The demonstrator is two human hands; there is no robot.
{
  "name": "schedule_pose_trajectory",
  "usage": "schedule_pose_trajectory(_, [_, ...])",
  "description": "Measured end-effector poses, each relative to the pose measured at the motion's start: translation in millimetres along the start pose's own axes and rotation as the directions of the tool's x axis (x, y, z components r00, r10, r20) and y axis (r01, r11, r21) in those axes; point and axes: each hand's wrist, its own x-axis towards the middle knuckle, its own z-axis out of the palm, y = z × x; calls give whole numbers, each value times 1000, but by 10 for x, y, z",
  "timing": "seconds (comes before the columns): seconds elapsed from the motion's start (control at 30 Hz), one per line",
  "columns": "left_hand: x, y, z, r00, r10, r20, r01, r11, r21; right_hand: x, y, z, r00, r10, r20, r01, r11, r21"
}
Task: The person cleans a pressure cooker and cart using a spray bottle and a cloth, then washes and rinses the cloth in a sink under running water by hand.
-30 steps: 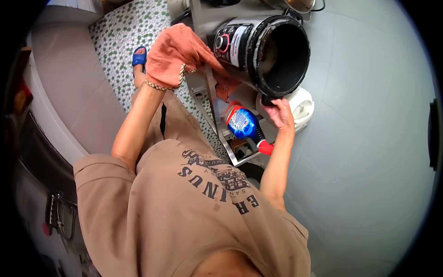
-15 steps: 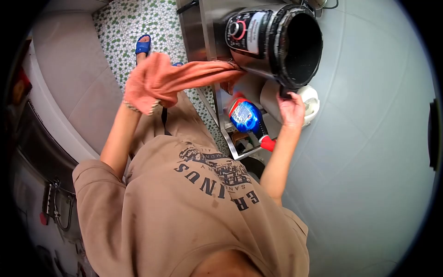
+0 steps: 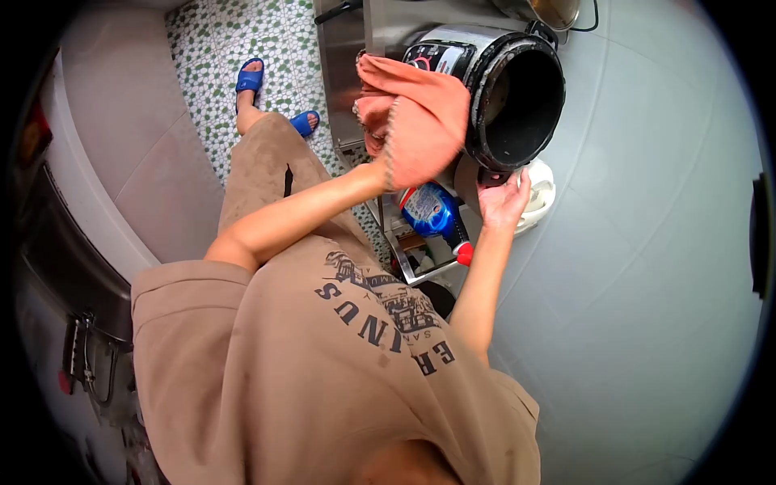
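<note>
Green-and-white patterned floor [image 3: 190,36] at far left, pale grey tiles [image 3: 638,242] all along the right; between them, a metal stand [image 3: 343,89]. At the stand, far and right of centre, a black cooker [image 3: 489,89]: tipped on its side, long axis running roughly left to right, control panel [image 3: 440,58] leftward, open mouth facing right. Handle [image 3: 495,177] on the near edge of the rim, just beyond the right hand [image 3: 501,204]. Palm upturned there, touching the handle from the near side, thumb apart from it; fingers partly hidden, so cannot tell how firmly closed. On the opposite side, left hand [image 3: 378,173] under an orange cloth [image 3: 428,121], lapping across the cooker's near left flank and part of the panel. Cannot tell the set of those covered fingers. Right hand nearer the mouth, left hand nearer the panel. Near of the cooker, between both arms, a blue bottle [image 3: 436,212] with a red cap; just right of the right hand, a white container [image 3: 541,194].
</note>
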Motion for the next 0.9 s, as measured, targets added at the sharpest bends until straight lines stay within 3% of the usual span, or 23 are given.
schedule_pose_trajectory(0.03, [17, 288, -56, 999, 32, 40, -10, 887, -462, 79, 120, 108, 965, -194, -178, 164, 972, -168])
schedule_pose_trajectory(0.07, [31, 580, -114, 995, 64, 80, 29, 573, -819, 70, 167, 155, 861, -396, -319, 273, 890, -366])
schedule_pose_trajectory(0.1, [179, 704, -147, 992, 10, 123, 50, 879, -474, 114, 178, 50, 815, -488, -312, 270, 797, -541])
schedule_pose_trajectory(0.13, [232, 1553, 397, 971, -203, 130, 213, 474, -854, 111, 220, 105, 815, -479, -327, 286, 822, -492])
schedule_pose_trajectory(0.17, [286, 2370, 923, 904, -406, 131, 108, -78, -991, 125, 258, 165, 792, -486, -369, 256, 813, -523])
schedule_pose_trajectory(0.2, [306, 2156, 827, 905, -401, 144, 114, -97, -989, 94, 277, 184, 765, -489, -419, 209, 804, -557])
schedule_pose_trajectory(0.27, [488, 1096, 692, 864, -469, 185, 309, 202, -930, 63, 306, 189, 791, -486, -371, 259, 816, -517])
schedule_pose_trajectory(0.3, [601, 882, 773, 885, -452, 109, 296, 368, -881, 50, 340, 248, 787, -498, -364, 276, 812, -515])
schedule_pose_trajectory(0.37, [774, 493, 810, 910, -414, 18, 257, 529, -809, 75, 301, 106, 788, -510, -346, 282, 797, -534])
schedule_pose_trajectory(0.43, [883, 65, 691, 991, -130, 29, 102, 598, -795, 70, 276, 22, 791, -493, -362, 264, 809, -525])
schedule_pose_trajectory(0.5, [838, 302, 692, 989, -145, 13, 104, 644, -758, 69, 269, 134, 799, -471, -374, 246, 823, -512])
schedule_pose_trajectory(0.57, [834, 475, 795, 955, -293, -39, 176, 668, -723, 121, 313, 328, 798, -488, -354, 267, 812, -519])
schedule_pose_trajectory(0.63, [945, 96, 770, 960, 7, 279, 271, 220, -937, 89, 311, 149, 798, -498, -338, 281, 805, -523])
schedule_pose_trajectory(0.7, [1042, 222, 1013, 977, 56, 205, 208, -55, -976, 4, 309, 118, 800, -479, -361, 269, 825, -497])
schedule_pose_trajectory(0.8, [984, 240, 984, 998, 10, -69, -70, 173, -982, 59, 328, 250, 793, -473, -385, 271, 838, -473])
schedule_pose_trajectory(0.83, [744, 448, 915, 997, -69, -16, -28, -178, -984, 12, 333, 312, 780, -463, -421, 252, 848, -466])
schedule_pose_trajectory(0.9, [364, 837, 900, 975, -170, 140, -39, -761, -648, 75, 333, 328, 774, -482, -410, 259, 832, -490])
